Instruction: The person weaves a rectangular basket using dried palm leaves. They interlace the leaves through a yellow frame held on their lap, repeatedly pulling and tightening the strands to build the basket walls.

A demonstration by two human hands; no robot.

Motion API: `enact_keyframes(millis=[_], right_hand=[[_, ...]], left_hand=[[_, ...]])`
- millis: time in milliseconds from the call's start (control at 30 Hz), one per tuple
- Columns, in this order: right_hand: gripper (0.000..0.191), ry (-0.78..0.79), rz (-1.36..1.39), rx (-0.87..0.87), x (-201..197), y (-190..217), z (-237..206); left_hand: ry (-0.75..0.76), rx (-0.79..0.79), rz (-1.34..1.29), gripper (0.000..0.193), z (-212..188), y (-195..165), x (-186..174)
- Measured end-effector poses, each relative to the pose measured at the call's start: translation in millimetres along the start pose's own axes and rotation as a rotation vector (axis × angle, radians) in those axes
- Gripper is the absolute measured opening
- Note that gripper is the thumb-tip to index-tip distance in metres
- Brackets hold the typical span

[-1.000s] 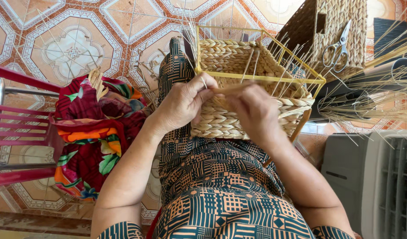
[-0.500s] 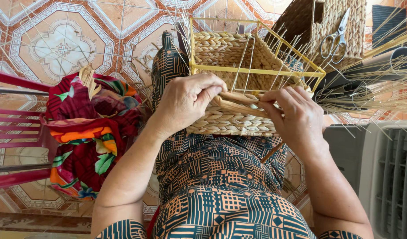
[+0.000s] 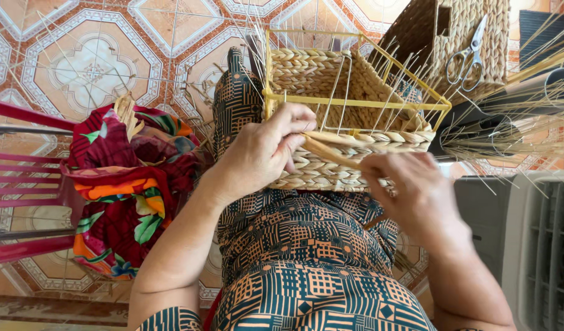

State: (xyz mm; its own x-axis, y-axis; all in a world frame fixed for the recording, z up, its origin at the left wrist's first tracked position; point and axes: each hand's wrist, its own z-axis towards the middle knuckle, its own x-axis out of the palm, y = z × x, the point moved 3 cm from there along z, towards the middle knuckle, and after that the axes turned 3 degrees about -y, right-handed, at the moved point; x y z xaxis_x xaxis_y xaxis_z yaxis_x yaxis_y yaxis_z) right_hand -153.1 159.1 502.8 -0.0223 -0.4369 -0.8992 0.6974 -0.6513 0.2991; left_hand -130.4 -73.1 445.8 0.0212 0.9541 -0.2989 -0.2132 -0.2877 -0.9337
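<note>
Nearest, the person's patterned dress (image 3: 306,276) fills the lap. On it rests a half-woven basket (image 3: 349,116) on a yellow wire frame, just beyond the knees. The right hand (image 3: 417,199) is closed around a pale fibre strand (image 3: 331,153), drawn out at the near wall of the basket. The left hand (image 3: 263,150) presses on the same strand at the frame's near left corner, fingers curled and pinching it. To the left, a bright floral cloth (image 3: 128,184) lies on a red chair (image 3: 24,184). Farther right, scissors (image 3: 469,52) lie on a finished woven box (image 3: 466,30).
</note>
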Motion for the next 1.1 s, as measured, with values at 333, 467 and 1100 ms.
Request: enact_keyframes(millis=[333, 467, 1100], right_hand=[[0.025, -0.142, 0.036, -0.185, -20, 35, 5], [0.034, -0.111, 0.134, -0.009, 26, 5, 32], [0.047, -0.086, 0.035, -0.003, -4, -9, -1]], left_hand=[[-0.233, 0.309, 0.482, 0.014, 5, 0, 22], [-0.217, 0.458, 0.481, 0.018, -2, -1, 20], [-0.1, 0.39, 0.495, 0.009, 15, -20, 14]])
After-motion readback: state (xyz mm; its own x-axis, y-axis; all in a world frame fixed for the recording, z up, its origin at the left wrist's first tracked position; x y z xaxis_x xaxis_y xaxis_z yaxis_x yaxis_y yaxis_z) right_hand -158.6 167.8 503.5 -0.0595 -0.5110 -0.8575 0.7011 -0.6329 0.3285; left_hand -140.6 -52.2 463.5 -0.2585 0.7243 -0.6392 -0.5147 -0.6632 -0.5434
